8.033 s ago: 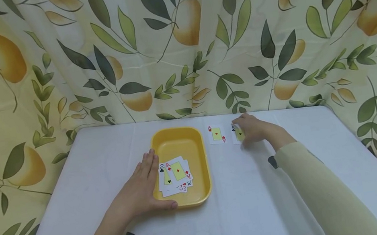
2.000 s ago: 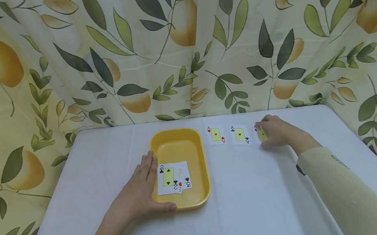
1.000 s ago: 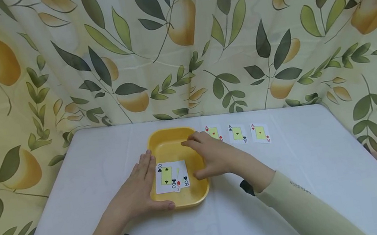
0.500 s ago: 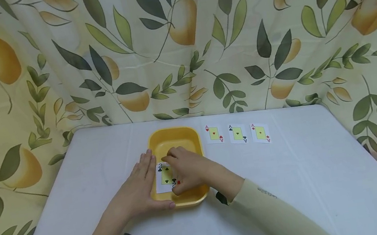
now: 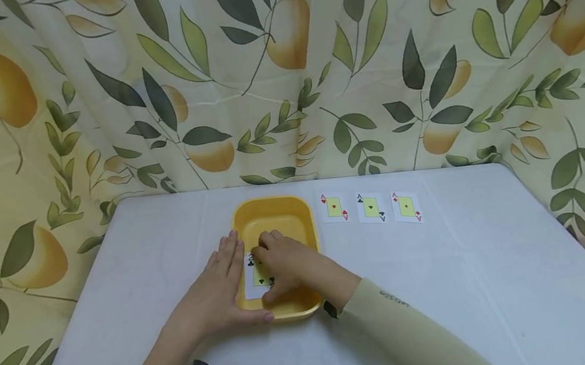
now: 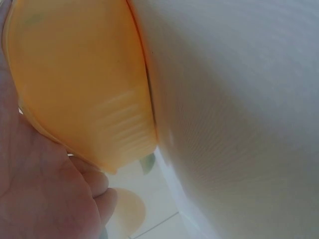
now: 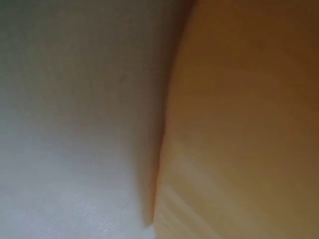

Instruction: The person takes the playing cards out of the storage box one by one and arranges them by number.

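Observation:
A yellow tray (image 5: 269,204) stands on the table with a few overlapping playing cards in it. My left hand (image 5: 217,293) rests along the tray's left side, fingers straight and thumb at the near rim; the left wrist view shows this hand (image 6: 40,184) against the tray's outer wall. Reaching over the right rim, my right hand (image 5: 289,264) has its thumb and curled fingers at the near and far edges of a playing card. The two of clubs (image 5: 253,286) shows left of those fingers; the other cards are hidden beneath the hand.
Right of the tray, three face-up cards form a row: ace of hearts (image 5: 334,207), ace of clubs (image 5: 370,207) and ace of diamonds (image 5: 406,207). A white cloth covers the table (image 5: 455,284). Behind its far edge hangs a fruit-patterned curtain (image 5: 269,104).
The ace of clubs, then the ace of diamonds from the tray, were laid in the row and let go. My right hand came back left into the tray onto the cards. My left hand stayed.

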The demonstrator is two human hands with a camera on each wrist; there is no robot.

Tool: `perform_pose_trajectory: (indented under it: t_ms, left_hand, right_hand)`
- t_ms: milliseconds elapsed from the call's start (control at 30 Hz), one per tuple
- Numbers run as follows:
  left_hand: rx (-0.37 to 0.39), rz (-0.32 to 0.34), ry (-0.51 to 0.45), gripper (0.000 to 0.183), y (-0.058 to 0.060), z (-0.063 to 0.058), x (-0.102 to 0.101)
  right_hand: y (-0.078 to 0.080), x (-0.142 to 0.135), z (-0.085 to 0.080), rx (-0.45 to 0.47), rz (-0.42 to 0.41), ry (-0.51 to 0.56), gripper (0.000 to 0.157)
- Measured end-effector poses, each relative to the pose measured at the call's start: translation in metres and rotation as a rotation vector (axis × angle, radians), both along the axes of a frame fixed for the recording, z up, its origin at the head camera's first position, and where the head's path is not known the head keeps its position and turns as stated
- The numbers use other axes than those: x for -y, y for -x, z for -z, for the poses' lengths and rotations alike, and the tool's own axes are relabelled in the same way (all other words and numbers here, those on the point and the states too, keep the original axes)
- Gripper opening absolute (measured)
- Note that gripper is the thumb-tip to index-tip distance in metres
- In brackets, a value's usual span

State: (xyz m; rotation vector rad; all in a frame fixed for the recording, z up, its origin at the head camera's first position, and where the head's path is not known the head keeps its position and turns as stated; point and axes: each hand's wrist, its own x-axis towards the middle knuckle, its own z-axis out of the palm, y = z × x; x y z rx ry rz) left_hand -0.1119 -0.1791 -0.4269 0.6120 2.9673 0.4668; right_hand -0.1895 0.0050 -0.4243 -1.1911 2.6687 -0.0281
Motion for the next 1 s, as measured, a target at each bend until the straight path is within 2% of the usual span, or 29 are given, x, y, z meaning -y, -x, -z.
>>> perform_pose_trajectory:
  t_ms: [233, 500, 667, 1000]
  left_hand:
    - [-0.006, 0.003, 0.007, 0.141, 0.000, -0.002, -0.001]
    - [0.007, 0.005, 0.003, 0.142, 0.001, -0.004, -0.004]
    - [0.028, -0.002, 0.004, 0.144, 0.001, -0.006, -0.003]
    - [0.016, -0.009, -0.011, 0.145, 0.001, -0.002, -0.002]
  right_hand:
    - [0.000, 0.001, -0.001, 0.004, 0.012, 0.023, 0.075]
    - [0.001, -0.006, -0.004, 0.002, -0.040, 0.060, 0.077]
    - [0.001, -0.014, -0.016, 0.002, -0.053, 0.088, 0.085]
    - [-0.003, -0.037, -0.050, -0.011, 0.029, 0.147, 0.090]
